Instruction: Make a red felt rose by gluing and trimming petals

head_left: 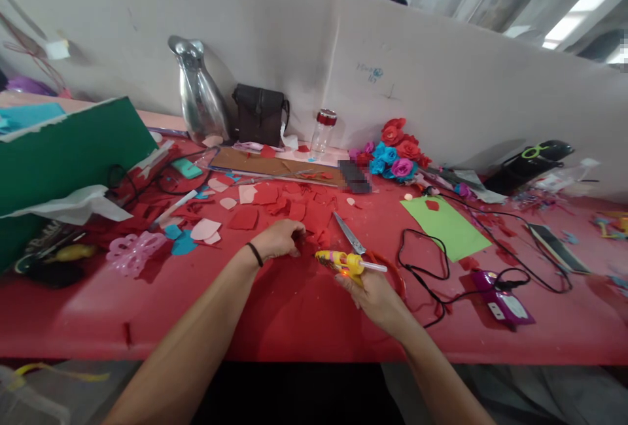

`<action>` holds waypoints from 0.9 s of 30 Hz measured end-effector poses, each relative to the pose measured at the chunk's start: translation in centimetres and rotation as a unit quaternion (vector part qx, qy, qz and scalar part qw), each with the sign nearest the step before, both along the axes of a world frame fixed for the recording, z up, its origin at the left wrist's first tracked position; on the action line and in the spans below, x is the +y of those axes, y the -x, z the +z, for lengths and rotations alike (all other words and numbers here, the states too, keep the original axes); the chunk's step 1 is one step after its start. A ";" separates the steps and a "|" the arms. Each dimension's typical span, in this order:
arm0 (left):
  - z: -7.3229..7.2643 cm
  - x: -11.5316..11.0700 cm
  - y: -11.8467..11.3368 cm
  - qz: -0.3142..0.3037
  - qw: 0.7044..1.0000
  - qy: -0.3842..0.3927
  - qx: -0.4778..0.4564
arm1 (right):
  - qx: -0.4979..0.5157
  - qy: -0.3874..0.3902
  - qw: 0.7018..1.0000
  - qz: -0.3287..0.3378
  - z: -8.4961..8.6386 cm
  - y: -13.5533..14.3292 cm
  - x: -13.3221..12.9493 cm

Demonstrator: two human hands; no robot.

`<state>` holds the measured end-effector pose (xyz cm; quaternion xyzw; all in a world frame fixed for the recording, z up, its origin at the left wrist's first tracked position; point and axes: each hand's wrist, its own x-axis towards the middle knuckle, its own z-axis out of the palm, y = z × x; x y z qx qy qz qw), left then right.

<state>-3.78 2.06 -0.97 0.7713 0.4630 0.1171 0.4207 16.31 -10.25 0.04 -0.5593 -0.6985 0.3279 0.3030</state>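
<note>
My right hand is wrapped round a yellow glue gun with a small orange light and a clear glue stick out of its back; its nozzle points left. My left hand is at the near side of the red paper pieces, fingers bent together and pointing right; whatever they pinch is too small to make out. Scissors lie partly open-bladed beyond the glue gun, with orange-red handles beside my right hand.
Paper flowers, a glass bottle, a black bag and a metal jug stand along the wall. Right lie a green sheet, black cables and a purple power box. A green board leans left.
</note>
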 end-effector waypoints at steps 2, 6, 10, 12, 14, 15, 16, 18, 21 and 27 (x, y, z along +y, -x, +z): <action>0.0 0.0 0.1 0.003 1.000 -0.002 0.008 | -0.045 0.004 0.998 0.034 0.0 -0.1 -0.2; 0.2 0.1 0.5 0.019 0.998 0.036 -0.047 | -0.084 0.007 0.996 -0.021 -0.1 -0.9 -0.6; 0.7 0.2 1.3 0.043 0.977 0.116 -0.172 | -0.120 -0.026 0.990 -0.074 0.1 -3.2 0.1; 1.0 0.2 1.6 0.057 0.962 0.144 -0.224 | -0.168 -0.047 0.978 -0.114 0.2 -4.7 1.2; 1.4 0.2 1.9 0.067 0.951 0.162 -0.256 | -0.208 -0.067 0.964 -0.149 0.4 -6.0 2.2; 1.6 0.2 2.0 0.073 0.947 0.166 -0.267 | -0.211 -0.077 0.961 -0.159 0.5 -6.4 2.6; 1.8 0.2 2.1 0.079 0.943 0.168 -0.275 | -0.199 -0.082 0.963 -0.163 0.5 -6.7 2.8; 1.9 0.2 2.2 0.097 0.939 0.160 -0.289 | -0.143 -0.063 0.977 -0.144 0.7 -6.8 2.7; 1.7 0.3 2.1 0.117 0.939 0.134 -0.295 | -0.041 0.003 0.996 -0.079 0.7 -5.6 1.7; 0.1 0.4 0.9 0.049 0.972 0.130 -0.191 | -0.031 0.036 0.999 -0.011 0.1 -1.8 -0.1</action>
